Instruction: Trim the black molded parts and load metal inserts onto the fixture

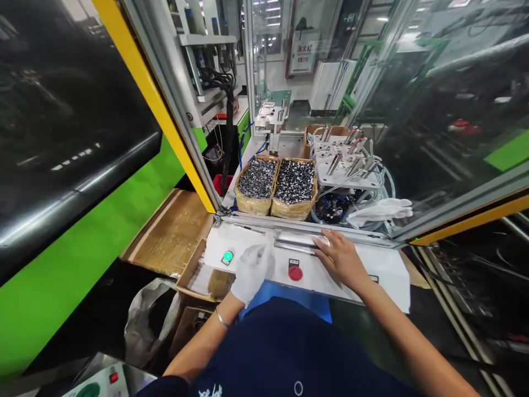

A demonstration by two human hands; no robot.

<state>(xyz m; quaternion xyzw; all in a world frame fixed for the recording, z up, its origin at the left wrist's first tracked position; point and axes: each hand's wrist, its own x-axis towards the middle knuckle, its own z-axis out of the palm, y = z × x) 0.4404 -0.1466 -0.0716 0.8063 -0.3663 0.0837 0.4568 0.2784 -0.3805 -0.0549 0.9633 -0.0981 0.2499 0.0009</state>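
My left hand (251, 271), in a white glove, is over the front of the white-covered ledge (243, 231). Its fingers are curled together, and whatever they hold, if anything, is too small to make out. A lit green button (227, 257) is to its left. My right hand (341, 258) is bare, with fingers stretched out and apart. Their tips rest at the right end of a shallow, clear, shiny tray-like piece (300, 241) on the ledge. Between both hands sits a red button (295, 273).
Beyond the ledge's metal rail stand one box of grey rings (258, 179) and another of dark small parts (295, 182). A metal fixture (345, 160) with hoses and a white glove (380, 212) are on the right. The yellow-edged frame (157, 110) rises at left, above a cardboard sheet (171, 234).
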